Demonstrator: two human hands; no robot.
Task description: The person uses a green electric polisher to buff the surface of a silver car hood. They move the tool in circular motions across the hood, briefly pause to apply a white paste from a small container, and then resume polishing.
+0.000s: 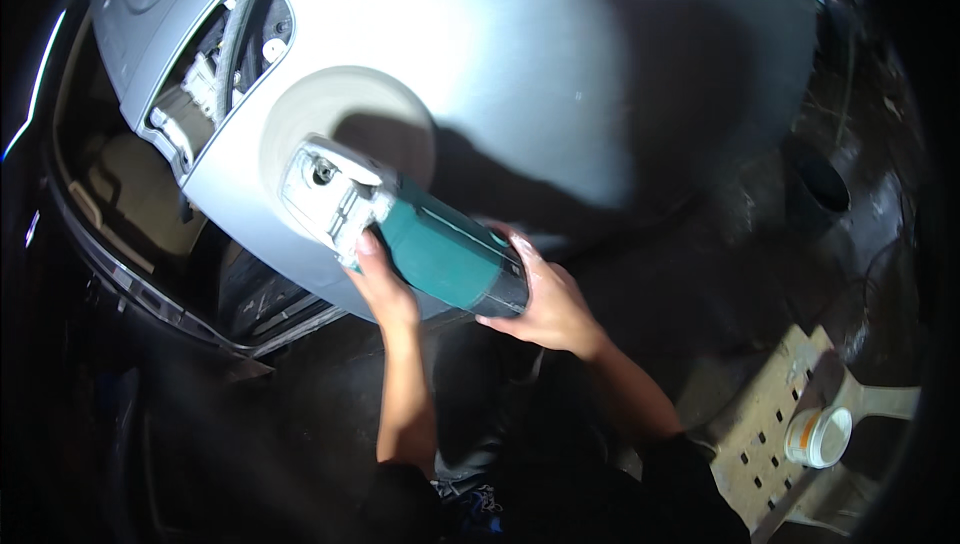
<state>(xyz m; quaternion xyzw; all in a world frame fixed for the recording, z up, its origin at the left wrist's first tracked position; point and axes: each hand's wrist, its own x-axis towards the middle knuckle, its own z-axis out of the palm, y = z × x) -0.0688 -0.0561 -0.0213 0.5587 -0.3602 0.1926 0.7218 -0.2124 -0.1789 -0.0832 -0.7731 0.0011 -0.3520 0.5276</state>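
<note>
A green and black power polisher with a bare metal head lies slantwise across the middle of the view. Its wide, pale round pad rests over a grey car body panel, just below a window opening. My left hand grips the side of the tool near the metal head, thumb on top. Around the black rear end of the body, my right hand is closed, fingers partly hidden beneath. The pad's face against the panel is out of sight.
Inside the window opening, white and grey inner parts show. An open door gap with a beige interior is at left. A cream plastic chair at lower right holds a white tub. A dark bucket stands at far right.
</note>
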